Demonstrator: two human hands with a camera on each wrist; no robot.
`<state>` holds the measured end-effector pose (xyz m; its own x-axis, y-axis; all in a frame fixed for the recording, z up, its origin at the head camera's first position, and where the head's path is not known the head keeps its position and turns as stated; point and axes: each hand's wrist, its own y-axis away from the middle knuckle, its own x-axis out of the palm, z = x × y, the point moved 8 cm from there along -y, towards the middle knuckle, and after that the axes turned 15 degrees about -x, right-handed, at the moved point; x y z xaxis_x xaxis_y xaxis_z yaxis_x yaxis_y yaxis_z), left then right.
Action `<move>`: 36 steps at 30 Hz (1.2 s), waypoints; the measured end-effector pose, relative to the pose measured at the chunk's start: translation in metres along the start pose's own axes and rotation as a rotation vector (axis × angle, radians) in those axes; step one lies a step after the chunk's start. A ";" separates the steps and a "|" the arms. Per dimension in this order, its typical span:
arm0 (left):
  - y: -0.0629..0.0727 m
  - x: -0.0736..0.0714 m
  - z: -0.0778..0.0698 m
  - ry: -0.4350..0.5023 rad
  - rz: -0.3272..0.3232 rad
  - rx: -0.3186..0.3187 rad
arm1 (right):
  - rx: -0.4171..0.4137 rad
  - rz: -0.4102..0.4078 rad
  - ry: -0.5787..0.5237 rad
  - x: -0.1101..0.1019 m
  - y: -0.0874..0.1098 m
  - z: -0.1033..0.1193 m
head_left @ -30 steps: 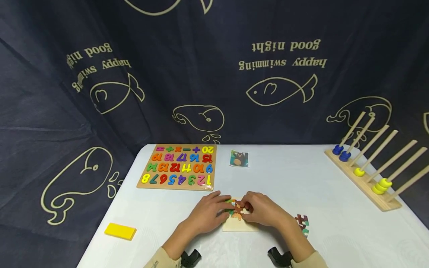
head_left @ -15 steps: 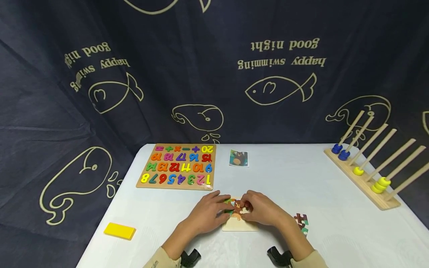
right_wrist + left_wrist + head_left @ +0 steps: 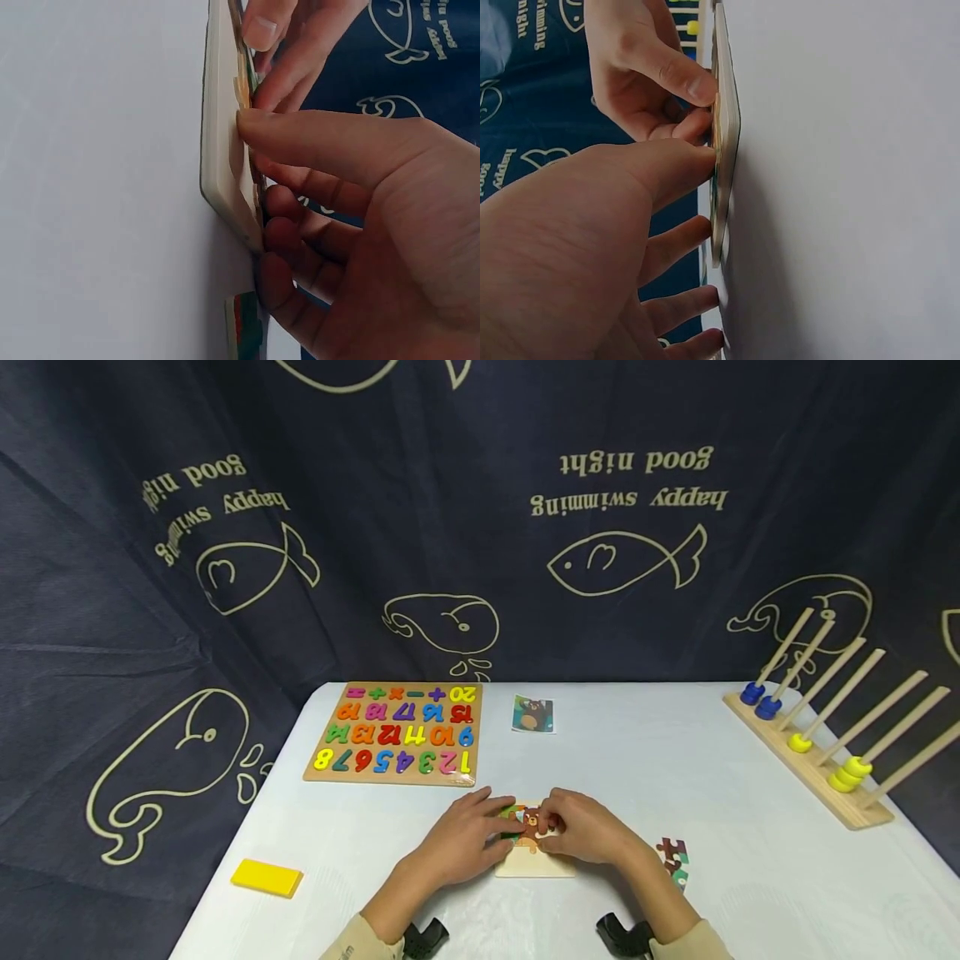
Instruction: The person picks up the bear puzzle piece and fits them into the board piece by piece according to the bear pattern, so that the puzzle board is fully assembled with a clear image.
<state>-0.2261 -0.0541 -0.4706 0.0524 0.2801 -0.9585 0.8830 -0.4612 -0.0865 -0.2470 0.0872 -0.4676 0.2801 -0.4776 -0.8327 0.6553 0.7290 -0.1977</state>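
A small wooden jigsaw board [image 3: 534,866] lies in the middle of the table, its front strip bare pale wood. Bear puzzle pieces [image 3: 529,839] cover part of its back half. My left hand [image 3: 463,839] rests on the left side of these pieces, fingers extended and thumb pressing down, as the left wrist view shows. At the right side, my right hand [image 3: 588,828] pinches a puzzle piece between thumb and curled fingers, low over the board; the fingers hide most of that piece. Several loose puzzle pieces [image 3: 674,857] lie right of the board, partly behind the right forearm.
A bear picture card [image 3: 533,716] lies behind the board. Back left is a wooden number board [image 3: 397,735] with colourful numerals. A yellow block [image 3: 267,877] sits at the left. A peg stand [image 3: 813,764] with blue and yellow beads stands along the right edge. Dark curtain hangs behind.
Both hands stay at the board, with only a slight shift of the right fingers at the bear's right side. The whole head view has drifted a little.
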 end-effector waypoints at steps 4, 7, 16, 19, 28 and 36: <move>0.000 0.001 0.000 -0.012 -0.001 0.008 | 0.000 0.003 0.004 0.001 0.001 0.000; 0.000 0.000 0.000 -0.014 -0.003 0.006 | -0.010 -0.009 0.009 0.000 0.000 0.002; 0.003 0.000 -0.001 0.013 -0.001 0.006 | -0.010 0.010 -0.055 -0.002 0.001 0.006; 0.004 0.003 -0.003 0.007 0.015 0.010 | -0.009 -0.001 -0.099 -0.009 0.007 0.003; 0.001 0.005 -0.001 0.003 0.051 -0.028 | 0.102 -0.070 0.000 -0.052 0.048 -0.026; 0.001 0.006 0.001 0.016 0.048 -0.024 | 0.213 -0.055 -0.013 -0.079 0.102 -0.055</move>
<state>-0.2255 -0.0538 -0.4769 0.1022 0.2718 -0.9569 0.8902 -0.4543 -0.0340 -0.2406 0.2261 -0.4504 0.2482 -0.5211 -0.8166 0.8028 0.5824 -0.1277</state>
